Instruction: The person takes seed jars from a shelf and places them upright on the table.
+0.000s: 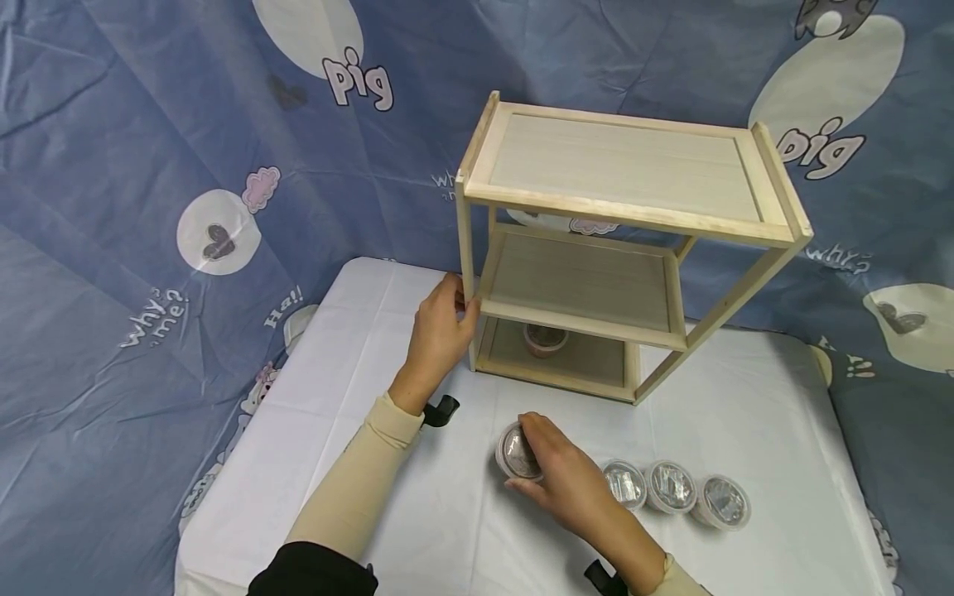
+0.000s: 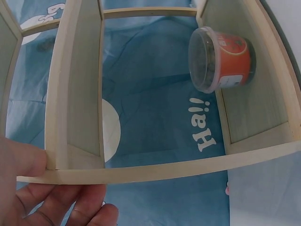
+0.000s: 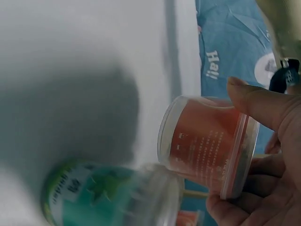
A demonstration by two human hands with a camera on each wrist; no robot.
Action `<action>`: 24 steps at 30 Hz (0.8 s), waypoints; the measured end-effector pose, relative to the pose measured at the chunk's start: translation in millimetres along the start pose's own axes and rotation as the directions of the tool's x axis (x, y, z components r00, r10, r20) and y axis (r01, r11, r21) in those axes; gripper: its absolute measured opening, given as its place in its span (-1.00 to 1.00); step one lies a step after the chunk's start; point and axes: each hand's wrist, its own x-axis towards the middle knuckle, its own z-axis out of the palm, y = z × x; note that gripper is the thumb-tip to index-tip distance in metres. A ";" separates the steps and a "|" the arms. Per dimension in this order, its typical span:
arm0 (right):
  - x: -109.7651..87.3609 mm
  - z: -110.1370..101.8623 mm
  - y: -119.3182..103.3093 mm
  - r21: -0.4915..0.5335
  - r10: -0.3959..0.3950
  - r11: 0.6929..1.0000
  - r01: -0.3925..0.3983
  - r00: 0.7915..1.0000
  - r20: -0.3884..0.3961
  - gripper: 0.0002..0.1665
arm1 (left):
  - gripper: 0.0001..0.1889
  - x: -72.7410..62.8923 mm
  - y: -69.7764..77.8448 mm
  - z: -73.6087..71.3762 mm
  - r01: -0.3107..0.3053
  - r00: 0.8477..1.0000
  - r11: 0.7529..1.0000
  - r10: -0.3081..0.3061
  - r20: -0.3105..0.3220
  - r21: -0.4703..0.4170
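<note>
My left hand (image 1: 440, 335) grips the left front post of a pale wooden three-tier shelf (image 1: 581, 323), at about the middle tier. In the left wrist view its thumb and fingers lie on either side of that post. My right hand (image 1: 566, 476) holds a clear plastic tub (image 1: 516, 454) by its lid end, just in front of the shelf. The right wrist view shows this tub's red label (image 3: 202, 141), with the tub tilted on its side in that picture. Another tub (image 2: 233, 56), with an orange-red label, stands on the bottom tier.
Three more lidded tubs (image 1: 672, 487) stand in a row on the white tablecloth (image 1: 417, 513), right of my right hand. One tub has a green label (image 3: 94, 193). Behind the shelf hangs a blue printed cloth (image 1: 149, 165). The shelf's top tier (image 1: 626, 165) overhangs the lower ones.
</note>
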 end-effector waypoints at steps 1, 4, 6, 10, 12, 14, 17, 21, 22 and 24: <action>-0.7 2.4 -0.4 -0.004 -0.001 1.000 0.001 1.000 0.011 0.07 | -0.86 0.0 -0.2 0.1 0.000 1.000 1.000 0.000 -0.001 0.000; -2.5 9.1 -1.8 -0.012 -0.004 1.000 0.004 0.999 0.032 0.06 | -0.86 0.0 -0.5 0.2 0.000 1.000 1.000 0.000 -0.001 0.001; -4.0 13.4 -2.2 -0.022 -0.003 1.000 0.004 0.999 0.039 0.06 | -0.86 0.0 -0.7 0.4 0.000 1.000 1.000 0.000 0.000 0.001; -7.0 19.8 -3.3 -0.028 0.004 1.000 -0.003 0.999 0.048 0.05 | -0.86 0.0 -0.7 0.4 -0.002 1.000 1.000 0.002 0.004 0.001; -8.3 22.4 -3.7 -0.031 0.009 0.999 -0.007 0.999 0.050 0.05 | -0.86 0.0 -0.7 0.3 -0.003 1.000 1.000 0.003 0.004 0.003; -9.4 25.0 -3.8 -0.035 0.013 0.999 -0.011 0.999 0.053 0.05 | -0.86 0.0 -0.7 0.0 -0.003 1.000 1.000 0.003 0.004 0.003; -10.3 27.5 -4.0 -0.043 0.013 0.999 -0.011 0.998 0.055 0.05 | -0.86 0.0 -0.4 -0.4 -0.002 1.000 1.000 0.002 0.005 0.002; -10.6 29.4 -4.0 -0.074 -0.004 0.997 0.008 0.999 0.053 0.06 | -0.86 -0.1 0.0 -0.4 0.002 1.000 1.000 -0.002 0.008 0.000; -10.5 29.7 -4.1 -0.082 -0.010 0.997 0.014 0.999 0.050 0.06 | -0.86 -0.2 0.0 -0.4 0.002 1.000 1.000 -0.002 0.008 0.000; -10.1 30.5 -4.0 -0.095 -0.017 0.995 0.022 0.999 0.048 0.06 | -0.86 -0.3 -0.2 -0.2 0.002 1.000 1.000 -0.002 0.007 -0.002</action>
